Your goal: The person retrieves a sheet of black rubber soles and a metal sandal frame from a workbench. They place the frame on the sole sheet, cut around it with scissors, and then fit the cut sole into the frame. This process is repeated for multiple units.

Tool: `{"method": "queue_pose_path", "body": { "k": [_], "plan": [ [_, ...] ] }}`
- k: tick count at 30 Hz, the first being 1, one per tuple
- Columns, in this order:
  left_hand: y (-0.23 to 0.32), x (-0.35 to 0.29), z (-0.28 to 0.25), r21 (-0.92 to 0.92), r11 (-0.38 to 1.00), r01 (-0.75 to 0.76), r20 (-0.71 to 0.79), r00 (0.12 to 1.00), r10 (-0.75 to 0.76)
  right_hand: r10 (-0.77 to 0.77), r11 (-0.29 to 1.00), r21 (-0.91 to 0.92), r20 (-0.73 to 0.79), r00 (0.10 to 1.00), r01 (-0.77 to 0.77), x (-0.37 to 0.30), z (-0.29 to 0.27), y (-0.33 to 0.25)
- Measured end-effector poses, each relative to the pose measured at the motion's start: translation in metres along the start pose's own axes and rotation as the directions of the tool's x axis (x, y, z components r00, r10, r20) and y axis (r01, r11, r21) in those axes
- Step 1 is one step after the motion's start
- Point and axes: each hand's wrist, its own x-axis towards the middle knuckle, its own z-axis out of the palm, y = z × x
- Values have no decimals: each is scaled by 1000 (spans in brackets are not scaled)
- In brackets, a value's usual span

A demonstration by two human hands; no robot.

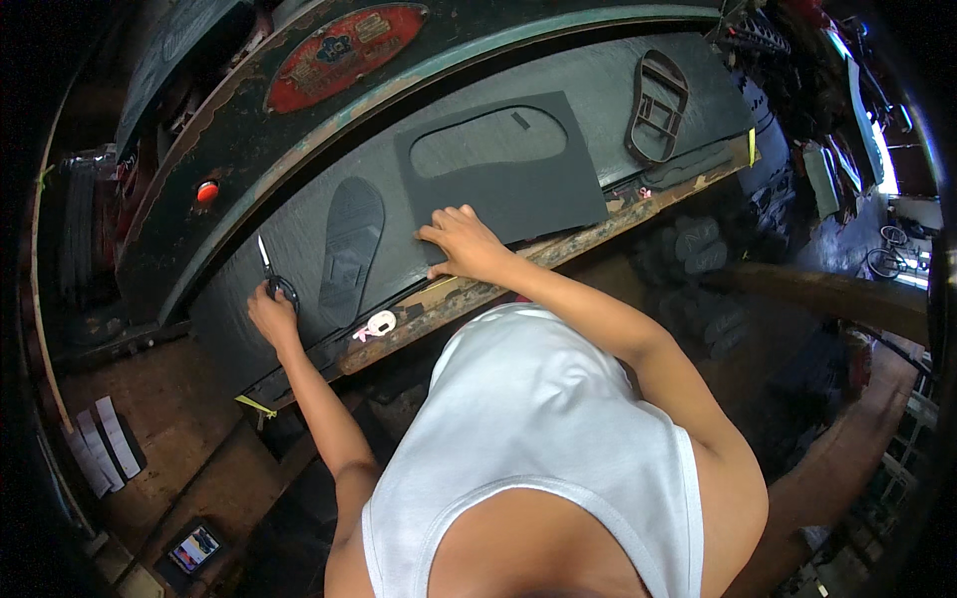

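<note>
Left hand closed on scissors at the near left of the dark table, fingers through the handles, blades pointing up and away. Right hand spread flat, fingers wide, pressing the lower left corner of a black sheet with one sole-shaped hole already cut out. Judged partly done: a cut sole lying between the hands, a cutting die resting well off to the right, much uncut sheet left.

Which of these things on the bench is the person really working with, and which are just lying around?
In use:
left hand on the scissors
right hand pressing the dark cut-out sheet
cut sole shape, lying between the hands

Lying about:
sole-shaped metal frame
roll of tape
phone
</note>
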Motion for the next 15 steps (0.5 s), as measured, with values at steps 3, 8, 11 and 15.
{"method": "queue_pose_path", "body": {
  "k": [3,8,11,15],
  "plan": [
    [36,-13,-21,-197,972,-130,-132,986,105,-45,986,156,-92,995,59,-7,-22,8],
    [145,-95,-30,-720,640,-270,121,858,499,284,785,-73,-840,462,-615,-40,-132,108],
    [195,-127,-14,-480,715,-509,74,788,611,604,310,-131,-737,302,-942,-63,-179,173],
    [226,-139,4,-474,748,-465,16,845,535,606,248,-310,-690,397,-918,-62,-180,209]
  ]
}}
